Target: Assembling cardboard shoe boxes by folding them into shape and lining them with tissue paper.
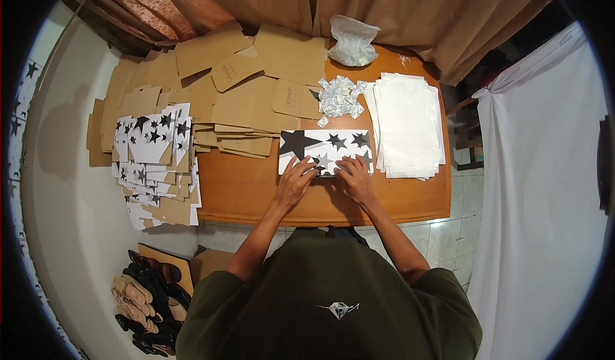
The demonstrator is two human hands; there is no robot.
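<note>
A closed flat cardboard box [327, 143], white with black and grey stars, lies near the middle of the table's front. My left hand [295, 179] rests on its near left part, fingers spread over the top. On the near right part lies my right hand [355, 175], its fingers also apart and touching the top. Both thumbs point inward along the front edge, where a dark gap or shadow shows. Behind the box is a pile of small white sachets [341, 96]. To its right stands a stack of white paper sheets [409, 126].
Brown flat cardboard pieces [240, 107] cover the wooden table's [243, 196] back left. Star-printed card blanks [150, 161] are stacked at the left edge. A clear plastic bag [353, 43] sits at the back. Shoes [144, 296] stand low on the left; a white cloth [538, 187] hangs right.
</note>
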